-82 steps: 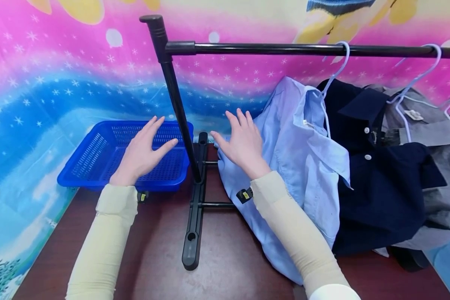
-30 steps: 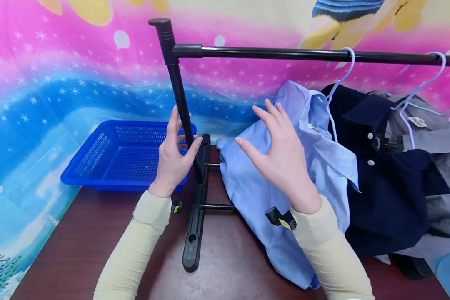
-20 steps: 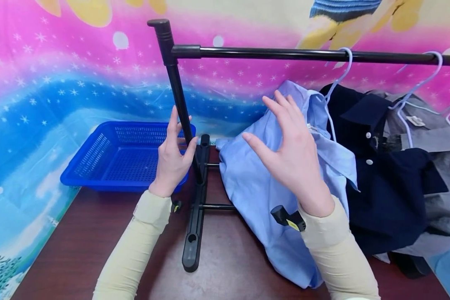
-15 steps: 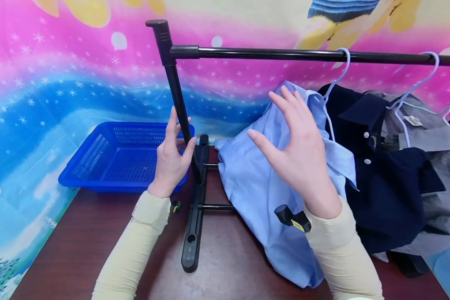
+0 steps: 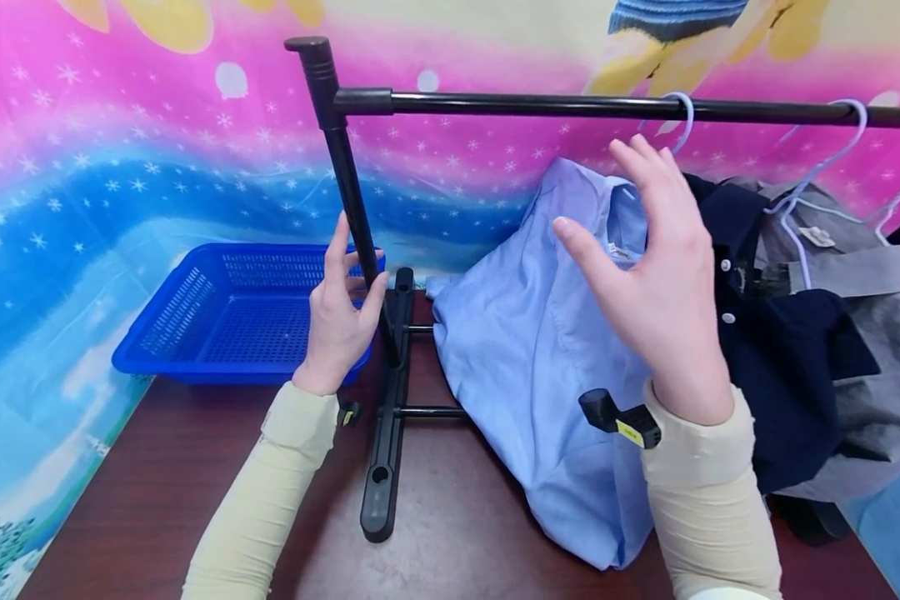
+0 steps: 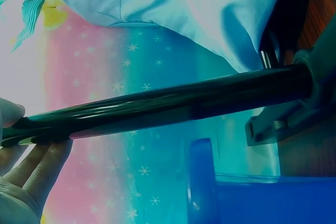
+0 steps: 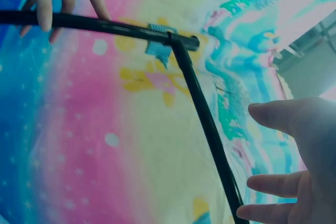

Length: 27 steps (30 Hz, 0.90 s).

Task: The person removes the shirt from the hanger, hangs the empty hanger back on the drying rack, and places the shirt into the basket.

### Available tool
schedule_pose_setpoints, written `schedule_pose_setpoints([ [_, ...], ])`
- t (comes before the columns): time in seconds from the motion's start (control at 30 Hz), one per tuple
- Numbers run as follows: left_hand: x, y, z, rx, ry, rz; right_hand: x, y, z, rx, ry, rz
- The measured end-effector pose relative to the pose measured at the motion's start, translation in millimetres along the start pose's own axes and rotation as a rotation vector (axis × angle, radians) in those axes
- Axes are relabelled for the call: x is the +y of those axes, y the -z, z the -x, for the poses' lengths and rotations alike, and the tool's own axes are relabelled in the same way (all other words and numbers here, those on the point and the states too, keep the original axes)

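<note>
Gripping black post (image 5: 355,193) — left hand (image 5: 339,323); right hand (image 5: 673,287) upright, cupped wide, empty — before blue shirt (image 5: 534,367).

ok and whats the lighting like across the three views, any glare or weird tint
Head view: bright, with a soft pale sheen on the reddish-brown table; left wrist view: blue-green tint, light streaks along the clothes rack's upright pole; right wrist view: dimmer and tinted too, with glare at the right edge hazing part of the right hand.
</note>
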<state>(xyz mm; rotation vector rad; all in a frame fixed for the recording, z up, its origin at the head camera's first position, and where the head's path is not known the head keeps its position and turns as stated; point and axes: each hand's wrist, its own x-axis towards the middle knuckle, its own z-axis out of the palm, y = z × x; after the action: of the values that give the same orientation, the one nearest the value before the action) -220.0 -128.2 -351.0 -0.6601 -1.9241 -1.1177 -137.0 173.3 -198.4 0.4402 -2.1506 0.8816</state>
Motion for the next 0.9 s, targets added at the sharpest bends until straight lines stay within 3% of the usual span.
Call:
schedule_pose_setpoints([
  [0.5,2.5,2.6,-2.0,-0.019,0.077,0.12,11.6,19.4,-3.9,0.164,-0.148,-0.06],
  [0.77,3.6,4.4,-2.4,-0.021,0.084,0.143,27.3,20.3,-1.3,0.18,-0.25,0.006],
  [0.9,4.4,5.6,-2.4,-0.025,0.118,0.159,36.8,18.2,-0.7,0.152,-0.308,0.057],
])
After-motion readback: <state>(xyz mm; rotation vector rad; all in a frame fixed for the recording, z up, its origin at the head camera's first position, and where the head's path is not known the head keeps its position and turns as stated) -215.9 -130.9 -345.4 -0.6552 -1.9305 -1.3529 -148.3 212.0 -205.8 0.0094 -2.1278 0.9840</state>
